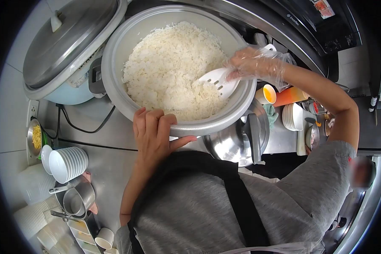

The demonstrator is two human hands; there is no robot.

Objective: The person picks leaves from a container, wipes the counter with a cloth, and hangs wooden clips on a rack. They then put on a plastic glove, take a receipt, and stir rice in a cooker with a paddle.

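A large round pot (114, 91) full of white rice (173, 63) stands at the top centre. My left hand (152, 133) is bare and grips the near rim of the pot, fingers over the edge and thumb below it. On the right, my right hand (252, 63) wears a clear plastic glove and is closed round a white slotted paddle (220, 80). The paddle's blade is partly sunk in the rice near the right wall of the pot.
A cooker with a metal lid (72, 38) stands at the upper left. White bowls (67, 163) and small pans (76, 201) are at the lower left. A shiny metal lid (230, 146), an orange bottle (290, 96) and more bowls (292, 117) lie right of the pot.
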